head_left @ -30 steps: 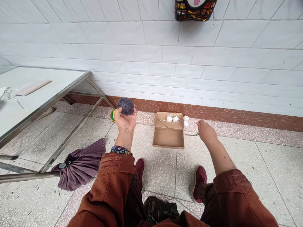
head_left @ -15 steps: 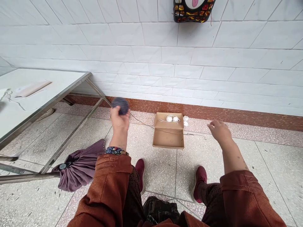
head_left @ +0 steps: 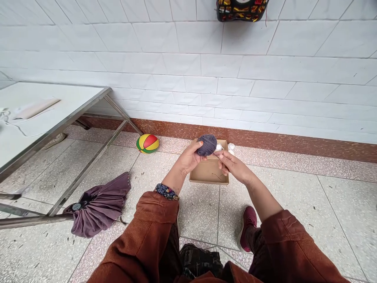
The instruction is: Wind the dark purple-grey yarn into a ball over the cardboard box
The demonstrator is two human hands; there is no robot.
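Note:
A dark grey-purple ball of yarn [head_left: 207, 145] is held in my left hand [head_left: 190, 158], fingers curled round its lower left side. My right hand [head_left: 234, 166] is closed in a pinch just right of the ball, on the yarn's loose strand. Below both hands an open cardboard box [head_left: 203, 175] lies on the floor, its lid leaning back toward the wall and partly hidden by the ball and hands. Small white yarn balls show behind my right fingers, in the lid, and another white ball [head_left: 231, 147] sits just right of the box.
A colourful ball [head_left: 147, 143] rests on the floor by the wall. To the left stands a metal-framed white table [head_left: 73, 96], with a folded purple umbrella [head_left: 101, 208] by its lower bar. A patterned black bag [head_left: 241, 11] is against the tiled wall. My shoe [head_left: 248, 226] is below.
My left hand has brought the yarn ball rightward over the box, uncovering the colourful ball. My right hand has come left from empty air and closed on the strand beside it.

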